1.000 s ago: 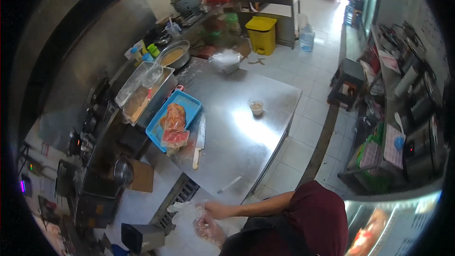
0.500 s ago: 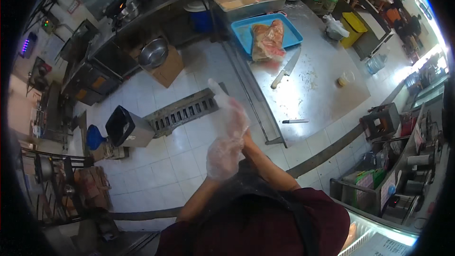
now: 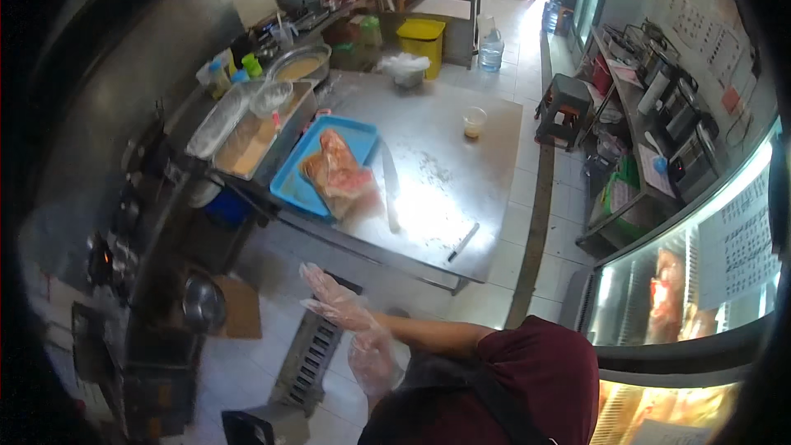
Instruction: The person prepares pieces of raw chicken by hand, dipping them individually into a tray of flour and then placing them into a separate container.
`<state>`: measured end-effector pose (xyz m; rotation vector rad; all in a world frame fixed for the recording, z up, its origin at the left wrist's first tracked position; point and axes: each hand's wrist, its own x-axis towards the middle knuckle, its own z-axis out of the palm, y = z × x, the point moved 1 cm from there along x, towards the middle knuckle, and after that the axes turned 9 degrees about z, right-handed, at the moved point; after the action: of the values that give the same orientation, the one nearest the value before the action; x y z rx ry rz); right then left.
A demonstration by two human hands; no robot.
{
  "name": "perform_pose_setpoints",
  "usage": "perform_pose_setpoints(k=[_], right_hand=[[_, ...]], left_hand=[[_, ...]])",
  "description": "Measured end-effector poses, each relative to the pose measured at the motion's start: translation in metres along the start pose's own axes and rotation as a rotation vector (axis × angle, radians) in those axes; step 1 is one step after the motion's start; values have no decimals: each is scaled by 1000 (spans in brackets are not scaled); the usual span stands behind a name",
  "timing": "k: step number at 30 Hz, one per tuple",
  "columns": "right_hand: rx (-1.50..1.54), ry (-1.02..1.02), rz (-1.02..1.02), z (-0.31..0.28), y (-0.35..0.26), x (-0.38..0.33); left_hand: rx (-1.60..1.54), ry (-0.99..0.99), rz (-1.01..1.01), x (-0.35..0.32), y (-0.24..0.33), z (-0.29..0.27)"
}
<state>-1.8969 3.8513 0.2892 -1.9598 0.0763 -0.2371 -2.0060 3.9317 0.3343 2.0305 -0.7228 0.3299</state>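
Note:
My right hand wears a loose clear plastic glove and is held out over the tiled floor with its fingers spread and nothing in them. My left hand, also gloved, is just below it, close to my body; its grip is not clear. Both are well short of the steel table. On the table a blue tray holds a slab of raw meat. A long knife lies beside the tray, and a slimmer knife near the front edge.
A plastic cup and a white bag sit on the table's far side. Metal trays line the left counter. A floor grate, a yellow bin, a stool and a lit display case stand around.
The view has swung back toward the table. My gloved hands, pressed together half a second ago, are now apart, the right one with its fingers spread.

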Motion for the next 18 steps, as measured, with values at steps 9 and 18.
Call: perform_pose_setpoints(k=[9,18], right_hand=[[-334,-208,71,-38,14,92],[-445,380,108,-106,123,179]], left_hand=[[348,-203,250,144,-88,3],[-93,-593,155,245,-135,50]])
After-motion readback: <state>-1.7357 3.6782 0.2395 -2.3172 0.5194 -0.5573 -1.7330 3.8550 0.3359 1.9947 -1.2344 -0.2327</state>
